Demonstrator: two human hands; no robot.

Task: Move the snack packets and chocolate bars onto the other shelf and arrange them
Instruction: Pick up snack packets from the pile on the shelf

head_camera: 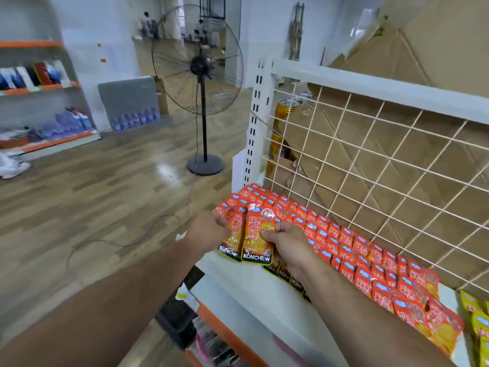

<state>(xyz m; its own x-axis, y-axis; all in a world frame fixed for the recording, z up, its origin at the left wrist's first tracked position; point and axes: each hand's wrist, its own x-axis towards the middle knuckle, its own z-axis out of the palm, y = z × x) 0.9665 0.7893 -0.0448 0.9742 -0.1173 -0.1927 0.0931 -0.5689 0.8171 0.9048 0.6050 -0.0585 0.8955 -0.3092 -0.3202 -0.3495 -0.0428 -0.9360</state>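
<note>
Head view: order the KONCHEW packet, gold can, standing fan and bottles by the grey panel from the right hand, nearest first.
1. KONCHEW packet, pinched in the right hand.
2. Gold can, just behind the shelf, at its left end.
3. Standing fan, farther out, to the left.
4. Bottles, farthest, back left.

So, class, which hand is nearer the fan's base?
Left. The left hand grips a packet on the side toward the fan base; the right hand pinches the next packet, farther right along the shelf.
</note>
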